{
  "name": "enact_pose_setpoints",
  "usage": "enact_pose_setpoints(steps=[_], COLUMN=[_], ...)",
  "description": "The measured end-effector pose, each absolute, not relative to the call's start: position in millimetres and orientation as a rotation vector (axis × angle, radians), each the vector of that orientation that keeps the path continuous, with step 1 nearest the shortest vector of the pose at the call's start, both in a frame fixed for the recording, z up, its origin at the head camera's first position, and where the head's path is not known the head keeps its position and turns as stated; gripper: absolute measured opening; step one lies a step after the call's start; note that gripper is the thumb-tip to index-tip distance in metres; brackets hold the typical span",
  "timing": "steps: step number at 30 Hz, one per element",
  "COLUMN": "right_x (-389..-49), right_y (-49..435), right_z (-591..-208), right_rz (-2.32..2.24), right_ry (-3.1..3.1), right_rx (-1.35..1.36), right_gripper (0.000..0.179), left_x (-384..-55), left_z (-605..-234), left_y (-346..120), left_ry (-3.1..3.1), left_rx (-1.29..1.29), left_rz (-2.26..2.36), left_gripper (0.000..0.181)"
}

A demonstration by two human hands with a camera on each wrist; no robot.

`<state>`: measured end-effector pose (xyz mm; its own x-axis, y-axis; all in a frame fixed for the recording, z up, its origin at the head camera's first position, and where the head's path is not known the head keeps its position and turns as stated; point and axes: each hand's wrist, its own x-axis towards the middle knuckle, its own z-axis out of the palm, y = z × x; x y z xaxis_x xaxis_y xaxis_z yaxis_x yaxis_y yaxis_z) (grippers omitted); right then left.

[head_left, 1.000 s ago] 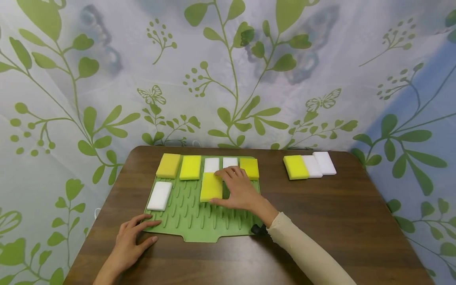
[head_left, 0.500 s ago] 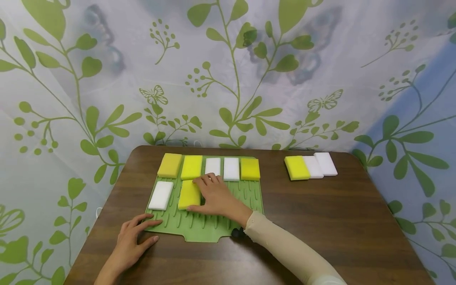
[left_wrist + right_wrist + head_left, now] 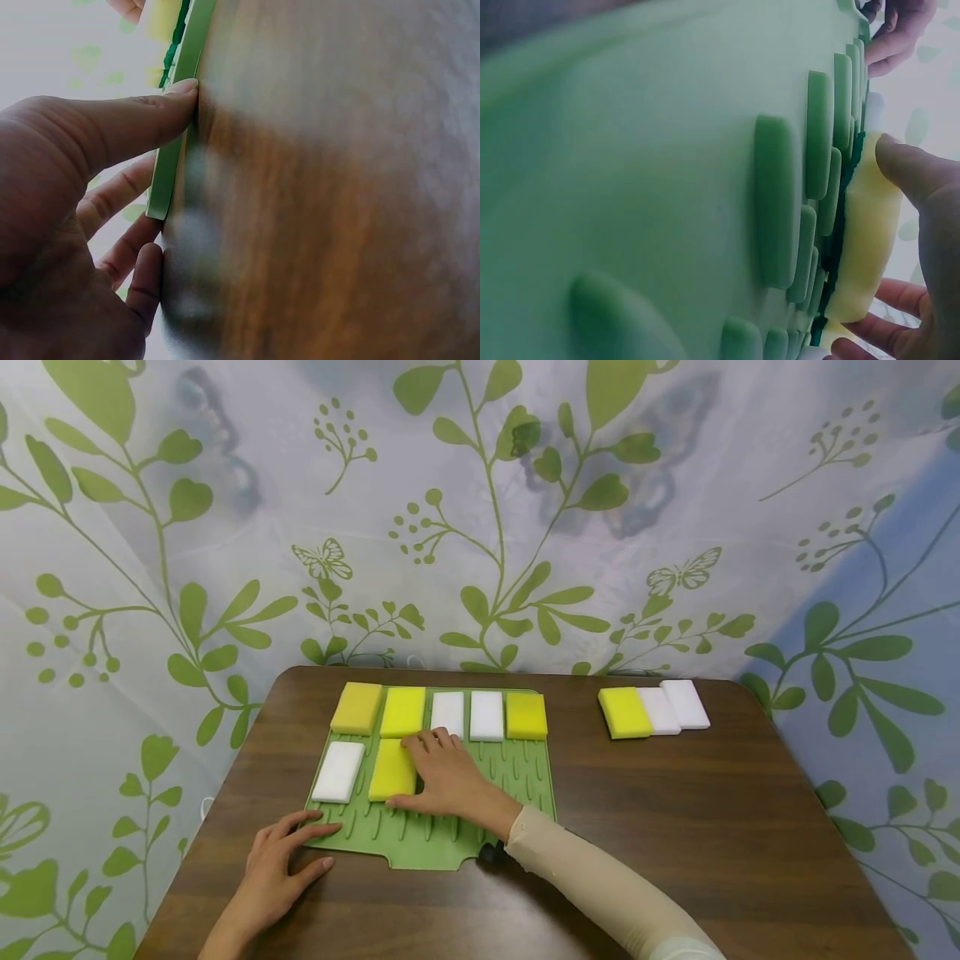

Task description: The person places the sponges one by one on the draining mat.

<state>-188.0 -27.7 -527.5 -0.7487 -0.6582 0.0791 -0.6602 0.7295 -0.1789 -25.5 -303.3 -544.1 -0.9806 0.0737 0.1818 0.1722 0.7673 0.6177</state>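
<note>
A green ridged mat (image 3: 423, 856) is laid on a brown table (image 3: 720, 860); its far edge is lined by a row of yellow and white sponges (image 3: 402, 712), and three more blocks (image 3: 658, 710) are grouped at the far right; the way leftward is bounded by a white block (image 3: 338, 772); between it and the right hand (image 3: 450, 781), a yellow sponge (image 3: 392, 770) is pinched end to end by thumb and fingers, just over the ridges; the left hand's (image 3: 277, 864) fingers are spread at the mat's near-left corner.
</note>
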Motion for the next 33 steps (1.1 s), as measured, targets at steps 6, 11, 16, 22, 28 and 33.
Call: enact_pose_setpoints(steps=[6,11,16,22,28,33], right_x=[-186.6,-186.1,-187.8,-196.6,-216.2,-231.2], right_y=[-25.9,-19.3,-3.5,31.9,81.1,127.1], right_z=[-527.0,-523.0,-514.2,-502.0,-493.5,-490.9], right_rz=[0.3,0.342,0.435,0.629,0.754,0.832], right_ry=[-2.898,-2.923,-2.964,-2.957,-2.917,-2.902], right_rx=[1.113,1.093,1.047,0.937,0.811,0.674], right_gripper=[0.097,0.1,0.101,0.094,0.089,0.089], left_x=[-24.9,-25.2,-26.2,-26.6,-27.0,-27.0], left_z=[-545.2,-545.0,-543.1,-542.2,-542.7,-544.2], left_y=[-302.6,-302.6,-302.8,-302.0,-301.8,-302.0], left_ry=[-2.816,-2.829,-2.832,-2.837,-2.826,-2.815], left_rx=[-0.195,-0.187,-0.186,-0.192,-0.206,-0.213], left_rz=[-1.018,-1.023,-1.02,-1.026,-1.022,-1.02], left_gripper=[0.047,0.048,0.048,0.047,0.048,0.048])
